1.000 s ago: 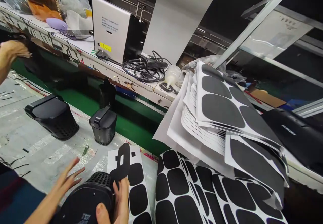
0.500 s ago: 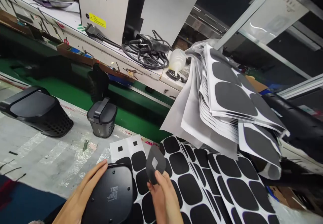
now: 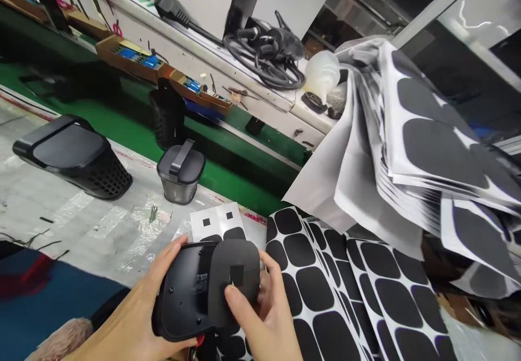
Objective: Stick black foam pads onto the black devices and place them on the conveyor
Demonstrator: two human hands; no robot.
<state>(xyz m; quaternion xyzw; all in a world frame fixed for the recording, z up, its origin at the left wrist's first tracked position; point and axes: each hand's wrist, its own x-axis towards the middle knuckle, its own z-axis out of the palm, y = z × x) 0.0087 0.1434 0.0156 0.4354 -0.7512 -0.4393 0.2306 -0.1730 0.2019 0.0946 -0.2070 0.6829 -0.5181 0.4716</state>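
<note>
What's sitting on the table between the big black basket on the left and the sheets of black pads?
In the head view, a small grey canister with a dark lid handle stands between the basket and the pad sheets, on the table.

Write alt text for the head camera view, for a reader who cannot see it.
Two bare hands hold a black plastic housing upside down: the left hand grips its side while the right hand lays a black pad on its base. Sheets of black pads lie to the right, and two black baskets stand on the worktable beside a green conveyor.
</note>
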